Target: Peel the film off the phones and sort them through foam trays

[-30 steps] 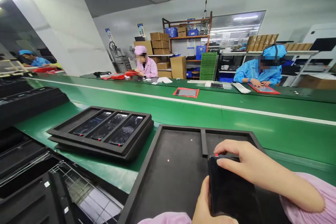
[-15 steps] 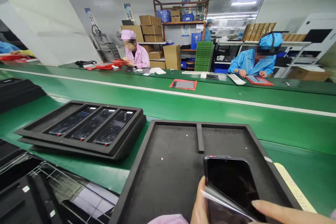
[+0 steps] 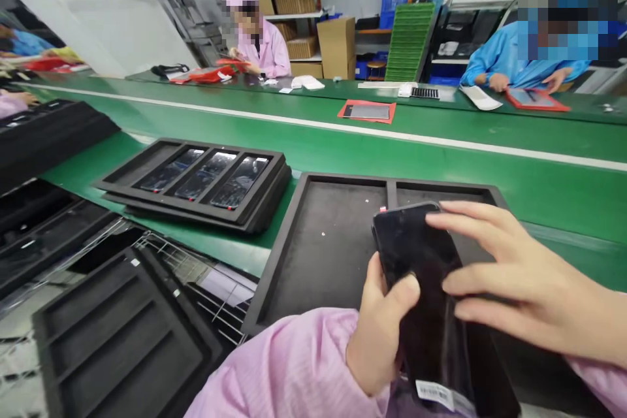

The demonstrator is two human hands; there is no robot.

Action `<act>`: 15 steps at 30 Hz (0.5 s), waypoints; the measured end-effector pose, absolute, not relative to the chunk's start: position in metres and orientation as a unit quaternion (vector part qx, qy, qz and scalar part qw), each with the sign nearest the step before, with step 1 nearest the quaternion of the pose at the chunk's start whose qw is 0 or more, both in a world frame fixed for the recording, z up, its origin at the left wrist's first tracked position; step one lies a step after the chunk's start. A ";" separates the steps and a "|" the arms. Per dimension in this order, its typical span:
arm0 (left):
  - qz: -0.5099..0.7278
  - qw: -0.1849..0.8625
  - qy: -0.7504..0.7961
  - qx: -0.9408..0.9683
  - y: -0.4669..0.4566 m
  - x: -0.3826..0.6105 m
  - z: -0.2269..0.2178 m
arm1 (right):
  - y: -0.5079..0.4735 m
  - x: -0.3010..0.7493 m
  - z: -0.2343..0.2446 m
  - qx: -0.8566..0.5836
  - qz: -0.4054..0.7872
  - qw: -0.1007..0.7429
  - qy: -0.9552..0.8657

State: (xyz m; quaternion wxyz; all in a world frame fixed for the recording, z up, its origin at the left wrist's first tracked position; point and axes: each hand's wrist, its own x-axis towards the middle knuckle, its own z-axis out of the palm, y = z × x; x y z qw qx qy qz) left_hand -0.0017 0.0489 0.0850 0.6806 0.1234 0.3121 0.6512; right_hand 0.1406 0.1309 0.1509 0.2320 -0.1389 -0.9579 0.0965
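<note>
My left hand [image 3: 379, 323] grips a black phone [image 3: 421, 274] by its left edge, thumb on the glass, above a black foam tray [image 3: 323, 241]. My right hand [image 3: 509, 281] lies over the phone's right side, fingers stretched out and spread, resting on the screen. A white barcode label [image 3: 434, 394] shows at the phone's lower end. Pink sleeves cover both my arms.
A stack of black trays [image 3: 122, 179] holding three phones sits to the left on the green conveyor [image 3: 441, 163]. More black trays [image 3: 112, 333] lie on a wire rack at the lower left. Across the belt, workers in pink and blue sit behind a red mat [image 3: 367, 111].
The camera tilted down and nearer. The phone rose higher in my left hand. My right hand came back from the lower right and spread over the screen.
</note>
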 end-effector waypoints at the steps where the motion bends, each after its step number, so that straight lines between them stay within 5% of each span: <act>1: 0.661 0.671 0.316 0.114 0.050 -0.002 0.085 | 0.133 0.136 0.143 -0.170 0.122 0.263 -0.942; 6: 0.650 0.677 0.342 0.030 0.054 -0.001 0.082 | 0.128 0.115 0.114 -0.342 0.213 0.369 -0.837; 15: 0.649 0.689 0.321 -0.008 0.056 0.000 0.084 | 0.129 0.109 0.109 -0.408 0.299 0.381 -0.774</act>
